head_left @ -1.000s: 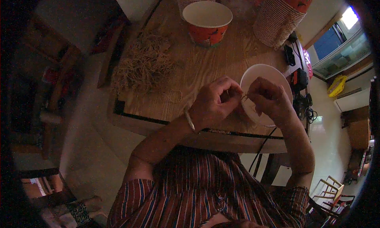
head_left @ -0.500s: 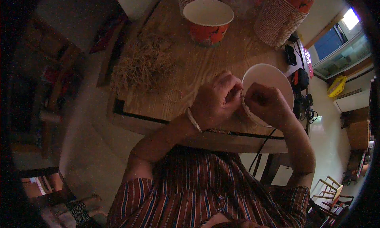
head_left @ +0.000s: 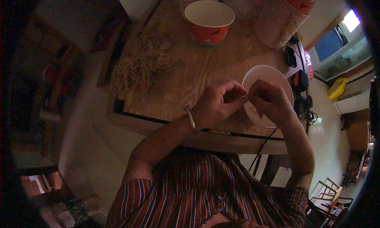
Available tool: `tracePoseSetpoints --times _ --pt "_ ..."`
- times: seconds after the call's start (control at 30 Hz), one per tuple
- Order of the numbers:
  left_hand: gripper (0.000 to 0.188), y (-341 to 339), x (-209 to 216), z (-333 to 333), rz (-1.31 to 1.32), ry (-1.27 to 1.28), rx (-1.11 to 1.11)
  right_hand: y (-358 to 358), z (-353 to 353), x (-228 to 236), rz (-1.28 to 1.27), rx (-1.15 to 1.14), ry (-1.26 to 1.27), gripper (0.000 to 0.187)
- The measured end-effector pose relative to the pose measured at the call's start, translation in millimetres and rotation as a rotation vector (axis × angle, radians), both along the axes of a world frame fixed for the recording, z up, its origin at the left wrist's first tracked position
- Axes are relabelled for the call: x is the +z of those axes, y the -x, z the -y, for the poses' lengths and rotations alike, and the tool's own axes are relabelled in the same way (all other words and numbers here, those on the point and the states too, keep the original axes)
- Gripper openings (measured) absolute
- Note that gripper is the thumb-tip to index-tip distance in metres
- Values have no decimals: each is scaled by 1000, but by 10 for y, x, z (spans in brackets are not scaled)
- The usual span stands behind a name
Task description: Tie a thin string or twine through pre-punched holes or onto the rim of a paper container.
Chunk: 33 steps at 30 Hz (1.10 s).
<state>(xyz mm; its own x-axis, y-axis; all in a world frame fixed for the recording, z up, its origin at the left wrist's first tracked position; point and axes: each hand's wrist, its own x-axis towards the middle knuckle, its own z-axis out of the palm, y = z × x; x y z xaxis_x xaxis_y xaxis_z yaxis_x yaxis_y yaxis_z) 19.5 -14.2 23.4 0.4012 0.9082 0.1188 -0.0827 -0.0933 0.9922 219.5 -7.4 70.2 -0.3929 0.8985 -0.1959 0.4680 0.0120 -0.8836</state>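
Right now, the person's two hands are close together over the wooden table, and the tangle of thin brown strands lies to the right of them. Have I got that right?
Not quite: in the head view, the tangle of thin brown strands lies to the left of the hands. The left hand and right hand are indeed close together over the wooden table.

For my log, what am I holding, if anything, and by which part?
Cannot be told: left hand and right hand pinch close together; anything between them is too small to identify.
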Motion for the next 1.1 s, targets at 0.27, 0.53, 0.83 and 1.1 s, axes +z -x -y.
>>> tracePoseSetpoints --times 0.27,0.53,0.83,1.1 --pt "14 -12 -51 -22 -45 -72 20 57 51 112 -112 -43 94 4" --pt "10 17 8 16 -140 -216 90 7 65 105 -331 -42 265 9" --pt "16 55 -3 75 47 -46 59 -54 19 50 -388 7 284 23" --pt "16 14 -22 23 108 153 -120 -60 30 49 -393 6 300 24"
